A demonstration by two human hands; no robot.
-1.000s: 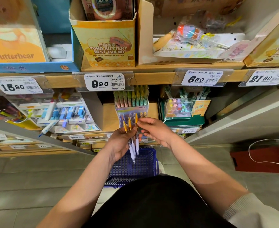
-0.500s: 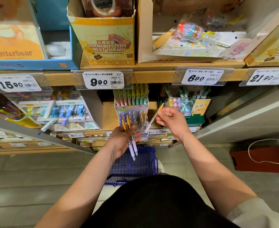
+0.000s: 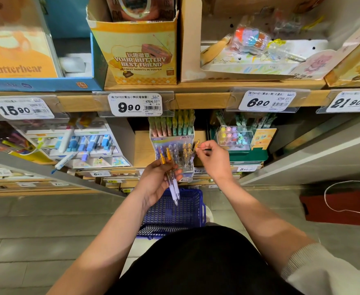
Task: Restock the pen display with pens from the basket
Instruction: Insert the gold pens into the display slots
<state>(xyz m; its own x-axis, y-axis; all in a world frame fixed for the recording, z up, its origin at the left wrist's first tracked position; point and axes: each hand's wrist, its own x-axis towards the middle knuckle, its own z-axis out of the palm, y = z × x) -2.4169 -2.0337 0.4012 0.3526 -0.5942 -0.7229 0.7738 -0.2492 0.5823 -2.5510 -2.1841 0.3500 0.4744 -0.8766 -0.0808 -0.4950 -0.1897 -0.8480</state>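
Note:
The pen display is a small clear tiered stand on the lower shelf, with pastel pens standing in its back row and several yellow-capped pens in front. My left hand grips two pens with yellow clickers and pale lilac barrels, just below the stand. My right hand pinches one pen by its yellow top at the stand's right edge; its barrel is partly hidden behind the display. The blue mesh basket sits on the floor under my hands; its contents are not visible.
A wooden shelf edge with price tags runs above the display. A white marker rack stands to the left and a green box with a clear tray to the right. A red box lies on the floor.
My right hand took one pen from the bunch in my left hand and carried it up to the stand's right side. My left hand stayed nearly still with two pens.

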